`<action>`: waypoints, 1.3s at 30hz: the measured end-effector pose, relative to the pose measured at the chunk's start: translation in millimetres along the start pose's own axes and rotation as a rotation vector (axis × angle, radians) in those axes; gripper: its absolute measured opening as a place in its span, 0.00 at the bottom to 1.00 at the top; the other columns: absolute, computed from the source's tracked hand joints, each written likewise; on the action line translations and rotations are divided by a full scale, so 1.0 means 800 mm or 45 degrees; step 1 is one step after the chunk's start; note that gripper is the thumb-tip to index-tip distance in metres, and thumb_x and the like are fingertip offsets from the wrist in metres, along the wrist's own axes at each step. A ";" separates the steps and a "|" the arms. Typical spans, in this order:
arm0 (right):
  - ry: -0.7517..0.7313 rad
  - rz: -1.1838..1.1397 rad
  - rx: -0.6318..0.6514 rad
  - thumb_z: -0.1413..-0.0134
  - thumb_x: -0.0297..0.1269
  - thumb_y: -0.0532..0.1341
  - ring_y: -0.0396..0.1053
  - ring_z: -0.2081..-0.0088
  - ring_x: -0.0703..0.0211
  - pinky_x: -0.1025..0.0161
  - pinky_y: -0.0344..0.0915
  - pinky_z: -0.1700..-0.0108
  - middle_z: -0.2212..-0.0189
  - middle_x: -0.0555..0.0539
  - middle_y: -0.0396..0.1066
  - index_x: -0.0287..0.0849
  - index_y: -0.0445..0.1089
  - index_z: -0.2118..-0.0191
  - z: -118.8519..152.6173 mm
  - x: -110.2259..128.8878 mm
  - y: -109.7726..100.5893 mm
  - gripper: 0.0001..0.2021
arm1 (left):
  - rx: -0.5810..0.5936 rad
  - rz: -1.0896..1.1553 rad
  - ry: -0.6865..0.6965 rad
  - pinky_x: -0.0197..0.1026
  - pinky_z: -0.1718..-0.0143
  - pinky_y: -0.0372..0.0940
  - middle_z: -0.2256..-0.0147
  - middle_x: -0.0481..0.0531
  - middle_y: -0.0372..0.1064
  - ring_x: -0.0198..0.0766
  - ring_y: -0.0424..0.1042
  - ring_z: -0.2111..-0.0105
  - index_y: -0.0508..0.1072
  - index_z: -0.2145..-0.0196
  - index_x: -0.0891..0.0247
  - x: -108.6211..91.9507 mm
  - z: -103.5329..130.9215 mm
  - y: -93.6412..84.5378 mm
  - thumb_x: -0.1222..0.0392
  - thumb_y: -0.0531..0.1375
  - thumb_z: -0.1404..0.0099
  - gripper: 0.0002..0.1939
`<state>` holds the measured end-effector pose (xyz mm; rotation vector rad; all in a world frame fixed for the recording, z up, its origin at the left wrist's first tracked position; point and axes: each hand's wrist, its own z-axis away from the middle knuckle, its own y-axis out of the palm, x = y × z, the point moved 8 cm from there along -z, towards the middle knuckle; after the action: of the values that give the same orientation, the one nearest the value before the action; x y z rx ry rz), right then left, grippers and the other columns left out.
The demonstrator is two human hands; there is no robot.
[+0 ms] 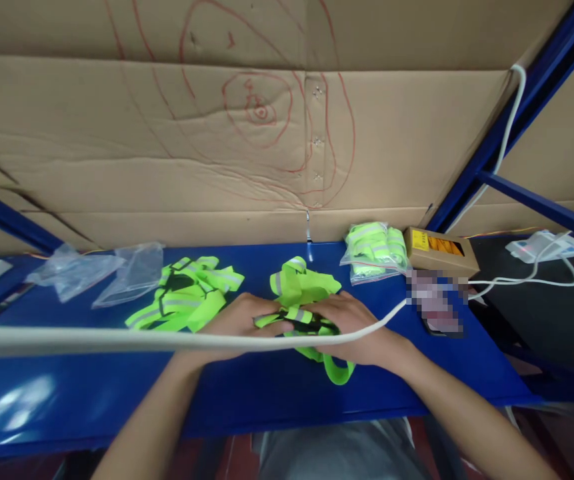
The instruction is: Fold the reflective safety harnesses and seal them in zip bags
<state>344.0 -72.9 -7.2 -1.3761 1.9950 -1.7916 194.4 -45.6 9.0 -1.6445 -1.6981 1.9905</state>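
Note:
Both of my hands are closed on a neon-yellow reflective strap harness [303, 285] with silver bands and black fittings. My left hand [247, 317] grips its left side, fingers curled around a folded strap. From the right, my right hand [349, 327] holds the bunched straps, and a loop hangs below it toward the table's front. A second reflective harness [184, 300] lies in a loose heap just left of my left hand. The white cable [117, 339] crosses in front of both hands and hides part of them.
Clear plastic bags [134, 270] lie at the left back of the blue table [247, 393]. Bagged reflective straps [374, 247] and a cardboard box [444, 253] stand at the right back, near a blurred-out phone-like object [439, 307]. A power strip [547, 247] sits far right.

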 end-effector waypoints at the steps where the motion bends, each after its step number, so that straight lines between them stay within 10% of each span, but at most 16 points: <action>1: 0.010 -0.007 0.061 0.41 0.45 0.67 0.75 0.57 0.51 0.57 0.63 0.54 0.58 0.45 0.79 0.44 0.74 0.50 0.001 -0.004 0.001 0.17 | 0.022 0.042 -0.029 0.33 0.78 0.55 0.80 0.47 0.68 0.31 0.65 0.80 0.73 0.77 0.66 0.002 0.001 0.000 0.52 0.58 0.29 0.21; 5: -0.008 0.013 0.090 0.40 0.53 0.66 0.72 0.68 0.58 0.59 0.58 0.60 0.72 0.50 0.74 0.42 0.71 0.71 0.005 -0.013 -0.013 0.18 | 0.018 0.217 -0.169 0.33 0.76 0.59 0.79 0.51 0.72 0.33 0.68 0.80 0.77 0.71 0.68 0.013 0.002 -0.002 0.48 0.54 0.27 0.23; 9: -0.067 -0.077 -0.054 0.34 0.40 0.61 0.72 0.63 0.57 0.57 0.59 0.51 0.68 0.49 0.75 0.42 0.71 0.60 0.006 -0.010 -0.026 0.07 | 0.070 0.341 -0.186 0.41 0.53 0.71 0.54 0.56 0.77 0.44 0.76 0.54 0.69 0.40 0.60 0.009 -0.001 0.006 0.47 0.60 0.30 0.25; 12: -0.124 -0.176 -0.068 0.35 0.31 0.56 0.71 0.60 0.56 0.58 0.60 0.50 0.65 0.47 0.74 0.42 0.69 0.58 0.005 -0.005 -0.023 0.04 | 0.017 0.511 -0.040 0.48 0.34 0.58 0.35 0.58 0.60 0.51 0.60 0.34 0.66 0.39 0.56 -0.001 -0.005 0.011 0.48 0.66 0.35 0.30; 16: -0.011 -0.365 -0.033 0.34 0.31 0.55 0.69 0.65 0.58 0.62 0.62 0.59 0.69 0.49 0.71 0.42 0.68 0.63 0.000 -0.013 -0.018 0.06 | -0.139 0.616 -0.056 0.47 0.41 0.66 0.43 0.60 0.66 0.46 0.70 0.43 0.66 0.45 0.58 0.009 -0.010 0.018 0.51 0.64 0.32 0.21; 21: 0.303 -0.671 -0.069 0.34 0.36 0.56 0.65 0.71 0.62 0.67 0.58 0.68 0.74 0.53 0.66 0.42 0.68 0.68 0.001 -0.044 -0.020 0.10 | -0.141 -0.021 0.072 0.57 0.36 0.61 0.37 0.61 0.58 0.54 0.60 0.35 0.71 0.42 0.54 -0.007 -0.010 0.028 0.56 0.67 0.35 0.25; 39: 0.143 -0.350 0.032 0.30 0.36 0.52 0.69 0.69 0.61 0.66 0.60 0.66 0.71 0.50 0.71 0.42 0.69 0.64 -0.001 -0.020 -0.015 0.12 | -0.092 -0.504 0.099 0.45 0.53 0.72 0.41 0.55 0.60 0.42 0.75 0.55 0.77 0.50 0.49 -0.014 -0.009 0.039 0.60 0.66 0.36 0.17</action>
<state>358.8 -60.0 -4.5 -1.6449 1.9043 -2.0411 221.3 -60.1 -5.5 -1.2580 -1.9052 1.6776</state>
